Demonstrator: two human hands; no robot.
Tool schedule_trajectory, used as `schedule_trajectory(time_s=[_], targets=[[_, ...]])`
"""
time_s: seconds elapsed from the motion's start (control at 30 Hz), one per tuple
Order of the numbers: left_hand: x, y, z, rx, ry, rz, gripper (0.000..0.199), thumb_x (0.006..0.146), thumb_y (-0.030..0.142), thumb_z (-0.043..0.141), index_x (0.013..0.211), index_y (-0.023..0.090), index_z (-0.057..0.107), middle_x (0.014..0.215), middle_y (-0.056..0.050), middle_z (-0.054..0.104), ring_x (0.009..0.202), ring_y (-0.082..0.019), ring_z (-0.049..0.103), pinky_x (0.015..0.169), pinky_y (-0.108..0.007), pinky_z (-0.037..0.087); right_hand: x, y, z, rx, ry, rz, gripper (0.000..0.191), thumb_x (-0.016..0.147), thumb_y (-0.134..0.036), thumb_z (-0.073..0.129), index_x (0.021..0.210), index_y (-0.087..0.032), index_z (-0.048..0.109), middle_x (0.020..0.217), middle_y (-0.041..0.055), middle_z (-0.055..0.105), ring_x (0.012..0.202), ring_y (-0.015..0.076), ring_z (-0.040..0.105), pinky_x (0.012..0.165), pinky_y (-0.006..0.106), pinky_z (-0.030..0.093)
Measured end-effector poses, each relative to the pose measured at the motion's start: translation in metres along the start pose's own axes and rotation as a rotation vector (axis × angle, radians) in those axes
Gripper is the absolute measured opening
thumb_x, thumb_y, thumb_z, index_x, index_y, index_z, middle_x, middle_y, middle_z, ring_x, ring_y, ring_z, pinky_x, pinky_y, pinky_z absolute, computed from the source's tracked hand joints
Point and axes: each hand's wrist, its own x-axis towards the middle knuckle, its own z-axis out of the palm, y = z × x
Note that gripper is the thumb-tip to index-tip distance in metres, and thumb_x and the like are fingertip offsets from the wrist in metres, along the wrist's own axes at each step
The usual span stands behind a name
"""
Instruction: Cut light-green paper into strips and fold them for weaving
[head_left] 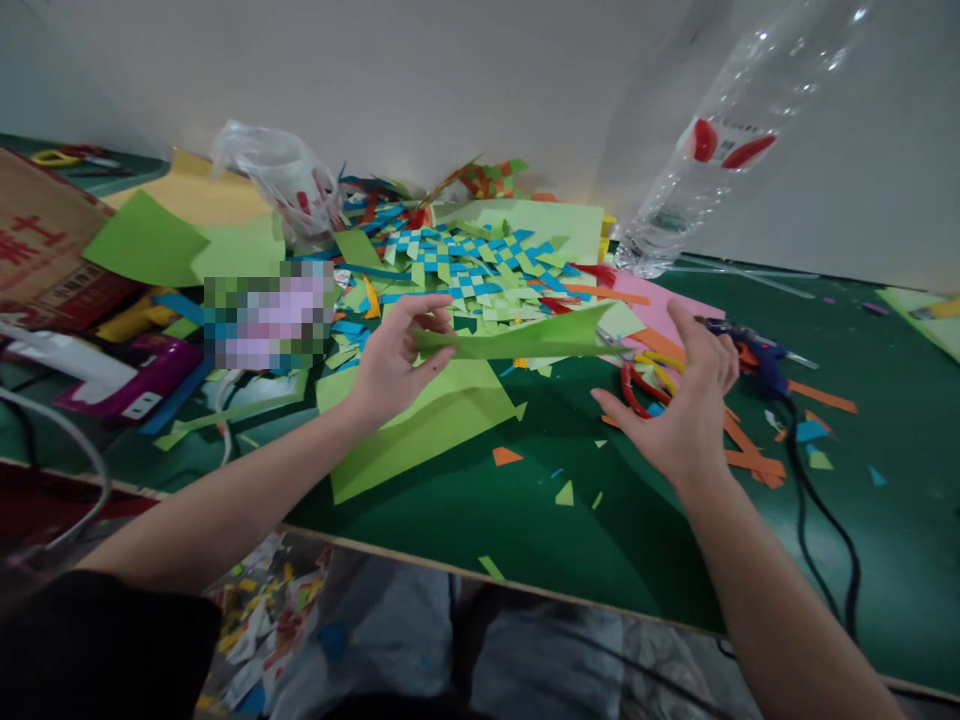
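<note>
Left hand [394, 365] has its thumb and fingers pinched on one end of a long, light-green paper strip [517, 339], which is up over the dark green surface [570, 540]. Right hand [694, 420]'s just hanging out near the other end, thumb and fingers spread wide.

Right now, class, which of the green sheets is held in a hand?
The raised sheet, pinched by the left hand and stretching toward the open right hand. The broad sheet nearest it lies flat on the table.
</note>
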Motion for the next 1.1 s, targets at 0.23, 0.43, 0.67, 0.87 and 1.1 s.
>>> schedule_trajectory(time_s=[0.23, 0.43, 0.67, 0.87, 1.1], targets=[[-0.003, 0.000, 0.002, 0.131, -0.080, 0.349, 0.047, 0.085, 0.008, 0.065, 0.126, 0.029, 0.058, 0.106, -0.002, 0.060, 0.088, -0.015, 0.065, 0.080, -0.031, 0.058, -0.001, 0.000, 0.001, 0.039, -0.060, 0.010, 0.098, 0.074, -0.052, 0.079, 0.152, -0.021, 0.027, 0.142, 0.0214, 0.054, 0.133, 0.0410, 0.048, 0.113, 0.068, 0.027], [-0.008, 0.003, 0.003, 0.397, -0.100, 0.584, 0.037, 0.085, 0.007, 0.059, 0.114, 0.030, 0.064, 0.098, -0.002, 0.068, 0.087, -0.015, 0.065, 0.076, -0.027, 0.059, -0.002, 0.001, 0.002, 0.051, -0.120, -0.063, 0.085, 0.082, -0.050, 0.072, 0.152, -0.027, 0.030, 0.146, 0.0149, 0.053, 0.138, 0.0375, 0.044, 0.114, 0.065, 0.030], [-0.011, 0.004, 0.001, 0.364, -0.134, 0.495, 0.027, 0.090, 0.016, 0.058, 0.110, 0.031, 0.067, 0.095, -0.003, 0.068, 0.084, -0.015, 0.065, 0.076, -0.027, 0.058, -0.005, -0.002, 0.002, 0.033, -0.228, -0.117, 0.084, 0.081, -0.044, 0.076, 0.150, -0.030, 0.032, 0.147, 0.0117, 0.054, 0.138, 0.0341, 0.047, 0.117, 0.064, 0.023], [-0.011, 0.000, 0.005, 0.259, -0.120, 0.532, 0.022, 0.093, 0.022, 0.059, 0.110, 0.034, 0.068, 0.089, -0.001, 0.066, 0.083, -0.016, 0.065, 0.073, -0.029, 0.059, -0.004, 0.001, 0.003, 0.055, -0.193, -0.092, 0.065, 0.086, -0.031, 0.069, 0.145, -0.030, 0.043, 0.140, 0.0092, 0.061, 0.134, 0.0322, 0.052, 0.116, 0.065, 0.025], [-0.010, 0.002, 0.007, 0.182, -0.126, 0.605, 0.041, 0.091, 0.014, 0.060, 0.123, 0.040, 0.062, 0.092, 0.000, 0.066, 0.085, -0.016, 0.065, 0.077, -0.030, 0.058, -0.003, 0.005, 0.001, 0.092, -0.017, -0.109, 0.021, 0.088, -0.024, 0.067, 0.109, -0.027, 0.069, 0.113, 0.0037, 0.075, 0.112, 0.0282, 0.067, 0.108, 0.059, 0.038]])
